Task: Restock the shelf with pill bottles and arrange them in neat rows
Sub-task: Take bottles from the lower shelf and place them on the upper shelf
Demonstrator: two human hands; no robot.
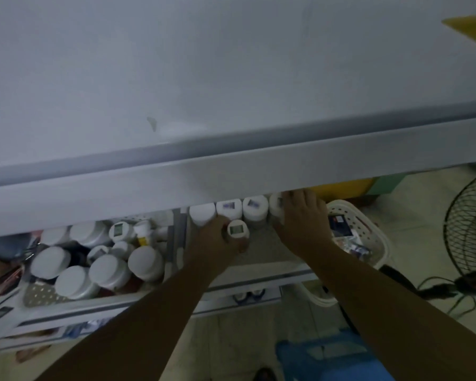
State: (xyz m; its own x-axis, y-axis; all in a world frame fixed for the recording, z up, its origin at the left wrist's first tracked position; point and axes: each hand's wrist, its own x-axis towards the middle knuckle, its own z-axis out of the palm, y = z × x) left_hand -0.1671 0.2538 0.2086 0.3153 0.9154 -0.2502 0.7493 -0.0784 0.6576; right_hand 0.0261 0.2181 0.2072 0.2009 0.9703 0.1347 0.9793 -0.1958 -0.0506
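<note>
I look down past a wide white top shelf (pixel 231 92) onto a lower shelf (pixel 261 268). A row of white-capped pill bottles (pixel 229 210) stands at its back, partly hidden under the top shelf's front lip. My left hand (pixel 217 240) grips a small white bottle with a green label on its cap (pixel 238 231), just in front of that row. At the row's right end, my right hand (pixel 302 218) lies over the last bottle (pixel 276 206), fingers fairly straight and reaching under the lip.
Left of a divider, a perforated tray (pixel 43 295) holds several larger white-capped bottles (pixel 109 270). A white plastic basket (pixel 368 237) with packets sits to the right. A black fan (pixel 470 229) with cables stands on the tiled floor, a blue stool (pixel 327 358) below.
</note>
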